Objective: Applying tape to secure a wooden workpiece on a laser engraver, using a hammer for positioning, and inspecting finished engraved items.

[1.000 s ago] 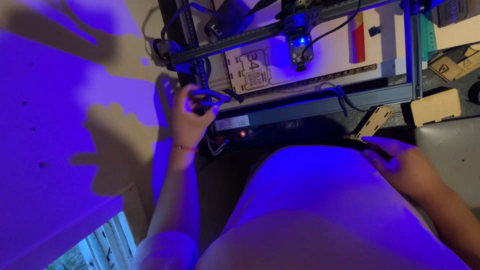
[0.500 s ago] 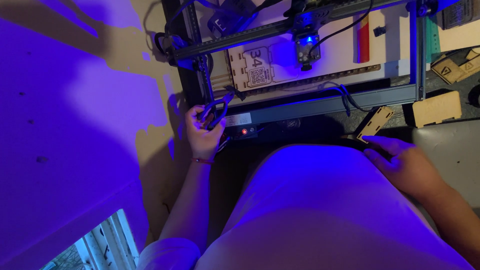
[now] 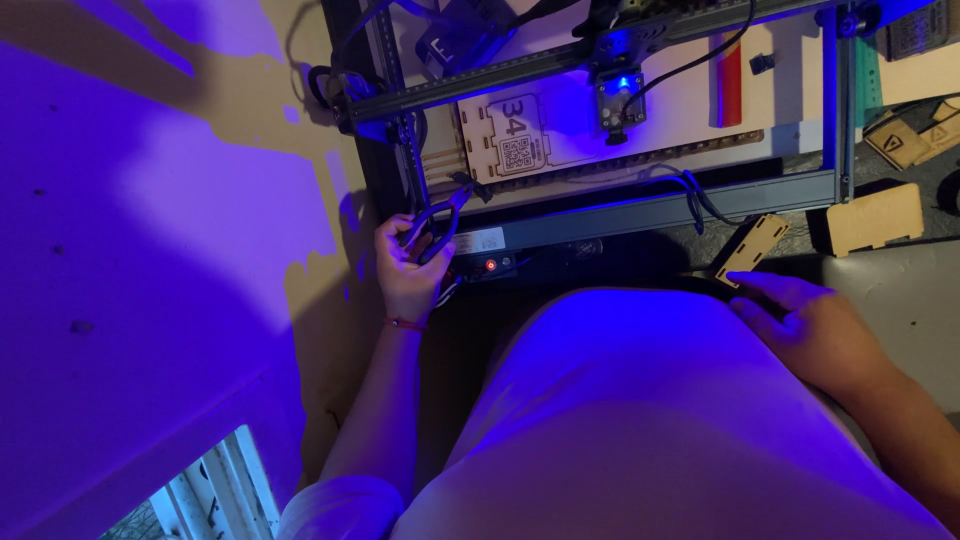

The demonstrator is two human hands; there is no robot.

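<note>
My left hand (image 3: 408,268) grips a pair of dark pliers (image 3: 440,218), their tips pointing at the lower left corner of a plywood sheet (image 3: 560,140) on the bed of a laser engraver. The laser head (image 3: 620,95) glows blue above the sheet, next to a cut panel with engraved markings (image 3: 508,140). My right hand (image 3: 815,330) rests at the table edge with its fingers on a small notched wooden piece (image 3: 752,245). My torso in a light shirt fills the lower middle of the view.
The engraver's metal frame (image 3: 640,205) runs along the front, with a small red light (image 3: 490,265) below it. Wooden cut-outs (image 3: 875,218) lie at the right. A red strip (image 3: 731,85) lies on the bed. A wall (image 3: 150,250) stands at the left.
My left hand with the pliers has shifted right and closer to the sheet's corner. The laser head has moved a little to the right. My right hand has stayed in place.
</note>
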